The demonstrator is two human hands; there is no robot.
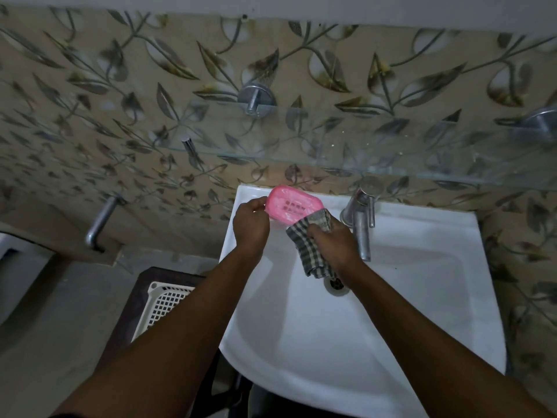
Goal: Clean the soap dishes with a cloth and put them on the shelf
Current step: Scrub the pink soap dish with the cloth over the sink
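A pink soap dish (291, 207) with drain slots is held over the back left corner of the white sink (422, 297). My left hand (251, 224) grips its left end. My right hand (333, 241) is closed on a grey checked cloth (309, 245), whose upper fold touches the dish's right end while the rest hangs toward the drain. Above the sink, a glass shelf (361, 152) on metal brackets stands bare.
A chrome tap (360, 221) stands just right of my right hand. The drain (336, 285) lies below it. A white plastic basket (162, 306) sits on a dark stool left of the sink. A metal pipe (101, 221) juts from the tiled wall.
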